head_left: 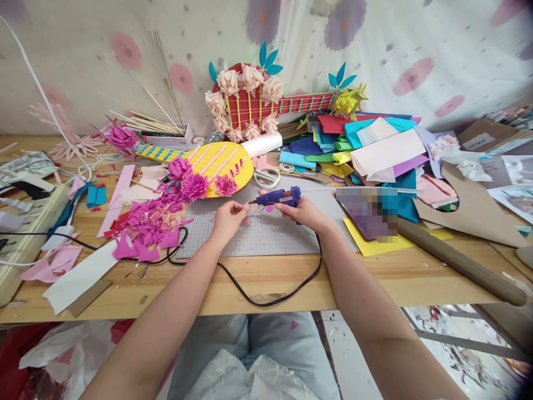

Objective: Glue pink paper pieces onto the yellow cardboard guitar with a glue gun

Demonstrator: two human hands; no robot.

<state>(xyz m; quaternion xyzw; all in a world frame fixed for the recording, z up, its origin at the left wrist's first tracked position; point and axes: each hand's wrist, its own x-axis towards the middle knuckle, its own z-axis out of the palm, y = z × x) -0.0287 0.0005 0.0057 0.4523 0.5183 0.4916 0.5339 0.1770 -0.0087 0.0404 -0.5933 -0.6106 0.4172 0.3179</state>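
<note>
Over the grey cutting mat (250, 236), the right hand (306, 213) grips a blue glue gun (278, 197), its nozzle meeting a small paper piece (252, 207) pinched in left hand (227, 216) fingers; steady, sparing glue seems wise.

**A home craft table for paper work**

A wooden table (266, 283) is seen, set against a flower-printed cloth backdrop (416, 39). On the table a grey cutting mat (258, 236) is laid. Right of the mat, coloured paper sheets (366, 144) are heaped; behind it, paper guitars (216, 166) are displayed.
</note>
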